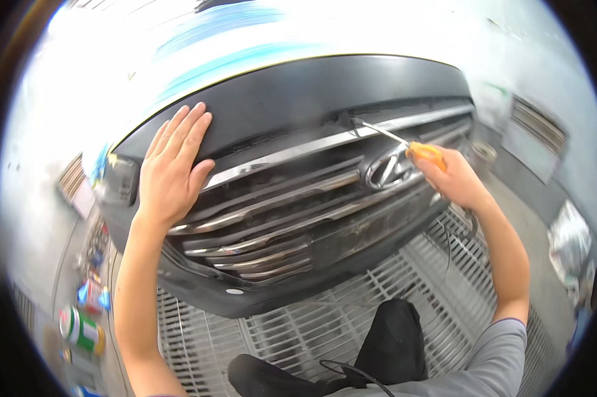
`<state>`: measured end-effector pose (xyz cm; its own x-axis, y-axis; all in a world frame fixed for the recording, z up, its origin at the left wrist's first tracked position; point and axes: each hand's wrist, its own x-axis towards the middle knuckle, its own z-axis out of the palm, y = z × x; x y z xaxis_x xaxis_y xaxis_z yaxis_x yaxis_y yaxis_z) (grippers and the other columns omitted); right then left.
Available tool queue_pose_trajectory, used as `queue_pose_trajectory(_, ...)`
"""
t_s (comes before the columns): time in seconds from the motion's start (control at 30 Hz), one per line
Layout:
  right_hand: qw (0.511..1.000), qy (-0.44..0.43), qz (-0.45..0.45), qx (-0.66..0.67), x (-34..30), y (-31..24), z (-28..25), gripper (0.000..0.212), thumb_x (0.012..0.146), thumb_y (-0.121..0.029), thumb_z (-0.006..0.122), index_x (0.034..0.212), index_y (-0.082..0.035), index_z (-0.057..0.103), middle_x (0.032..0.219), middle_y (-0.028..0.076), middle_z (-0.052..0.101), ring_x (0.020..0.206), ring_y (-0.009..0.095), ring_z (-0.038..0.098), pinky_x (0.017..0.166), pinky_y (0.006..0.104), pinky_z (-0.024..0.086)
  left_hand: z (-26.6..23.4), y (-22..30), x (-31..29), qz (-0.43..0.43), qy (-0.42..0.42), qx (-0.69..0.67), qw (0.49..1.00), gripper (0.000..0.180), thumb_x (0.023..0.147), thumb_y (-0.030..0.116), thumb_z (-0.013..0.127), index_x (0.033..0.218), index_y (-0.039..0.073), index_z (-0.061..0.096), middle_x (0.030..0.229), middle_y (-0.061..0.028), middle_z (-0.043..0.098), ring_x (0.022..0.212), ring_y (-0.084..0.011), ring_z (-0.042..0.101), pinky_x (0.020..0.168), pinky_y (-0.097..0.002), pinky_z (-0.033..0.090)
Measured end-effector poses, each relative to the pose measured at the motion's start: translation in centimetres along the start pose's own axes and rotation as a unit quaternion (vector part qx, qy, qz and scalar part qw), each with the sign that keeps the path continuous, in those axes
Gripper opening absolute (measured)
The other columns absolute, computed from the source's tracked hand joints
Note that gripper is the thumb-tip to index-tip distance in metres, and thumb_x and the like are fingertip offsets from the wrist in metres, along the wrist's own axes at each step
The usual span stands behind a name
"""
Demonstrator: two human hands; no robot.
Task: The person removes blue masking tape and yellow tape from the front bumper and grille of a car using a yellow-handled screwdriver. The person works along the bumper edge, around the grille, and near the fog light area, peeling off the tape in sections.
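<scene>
Head view: left fingers [187,135] spread on panel [278,92]; right fingers [437,175] gripping screwdriver [417,151] near emblem [389,171].

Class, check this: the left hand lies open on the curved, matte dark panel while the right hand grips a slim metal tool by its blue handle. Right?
No: in the head view the handle is orange, not blue. The left hand does lie open on the curved, matte dark panel, and the right hand grips the slim metal tool.
</scene>
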<state>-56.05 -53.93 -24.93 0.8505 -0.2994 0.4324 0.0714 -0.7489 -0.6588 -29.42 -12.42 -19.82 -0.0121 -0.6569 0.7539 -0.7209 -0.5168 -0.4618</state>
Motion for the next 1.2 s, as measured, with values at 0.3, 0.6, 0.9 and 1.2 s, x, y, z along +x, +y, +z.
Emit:
queue_pose_trajectory(0.3,0.981,0.089,0.135,-0.111,-4.0,-8.8,3.7,0.052,0.11,-0.051,0.066,0.146,-0.013,0.073,0.076,0.001,0.065,0.064,0.01,0.059,0.062,0.0321,0.05,1.3,-2.3,-2.0,0.03,0.058,-0.063,0.996,0.059,0.113,0.042,0.06,0.163,0.011,0.056,0.169,-0.0084,0.054,0.159,-0.0326,0.047,0.133,-0.0508,0.033)
queue_pose_trajectory(0.6,0.965,0.078,0.195,-0.156,-3.5,-12.3,3.9,0.053,0.109,-0.059,0.064,0.13,-0.011,0.074,0.071,-0.001,0.059,0.057,0.009,0.057,0.053,0.0308,0.049,1.4,-2.8,-3.8,0.022,0.092,-0.076,0.993,0.057,0.112,0.042,0.061,0.16,0.01,0.059,0.167,-0.007,0.057,0.158,-0.0296,0.048,0.132,-0.0486,0.035)
queue_pose_trajectory(0.9,0.969,0.039,0.197,-0.143,-2.7,-11.2,-0.8,0.042,0.112,-0.053,0.063,0.124,-0.014,0.072,0.065,-0.006,0.049,0.051,0.006,0.044,0.045,0.0278,0.04,0.9,-2.7,-3.5,0.021,0.083,-0.082,0.993,0.057,0.112,0.04,0.06,0.16,0.01,0.058,0.169,-0.0074,0.055,0.158,-0.0299,0.047,0.132,-0.0493,0.035)
queue_pose_trajectory(1.2,0.978,-0.097,0.161,-0.095,-1.0,-9.0,-5.6,0.05,0.112,-0.056,0.064,0.129,-0.01,0.073,0.062,-0.005,0.047,0.048,0.008,0.044,0.048,0.0287,0.04,0.9,-1.1,-3.0,-0.051,0.068,-0.038,0.996,0.057,0.113,0.035,0.057,0.164,0.01,0.053,0.171,-0.0081,0.053,0.159,-0.0301,0.046,0.132,-0.0495,0.033)
